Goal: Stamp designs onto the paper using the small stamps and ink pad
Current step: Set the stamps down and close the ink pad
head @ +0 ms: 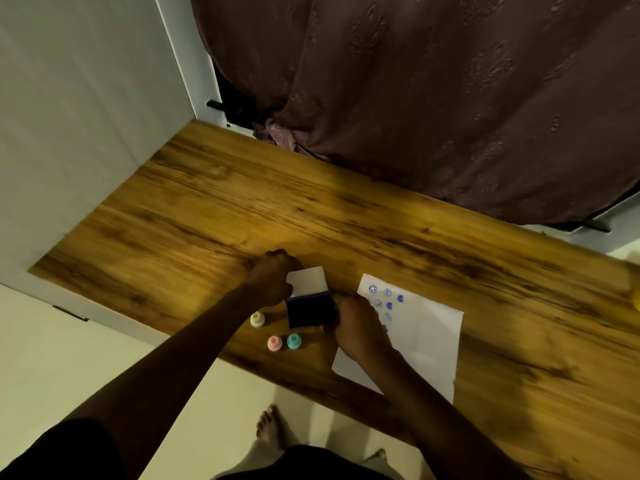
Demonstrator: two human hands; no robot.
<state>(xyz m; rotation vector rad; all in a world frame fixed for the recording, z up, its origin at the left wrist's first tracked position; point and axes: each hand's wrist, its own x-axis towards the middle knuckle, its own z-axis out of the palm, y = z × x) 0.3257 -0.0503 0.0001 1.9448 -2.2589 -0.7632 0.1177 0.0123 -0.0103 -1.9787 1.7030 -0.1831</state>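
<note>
Left grip is curled tight on the left edge of the white lid, which is flipped open at the far side of the ink pad. Left of the ink pad, on the table, three small stamps stand upright: a cream stamp just beside it, then a pink stamp and a teal stamp side by side, nearer the table's front edge. Ink pad's open, dark blue face showing. Right grip is wrapped round the ink pad's right side, can't tell if anything else is in it. Right of the ink pad lies the paper, partly under that wrist, with blue prints clustered at the end closest to the pad
</note>
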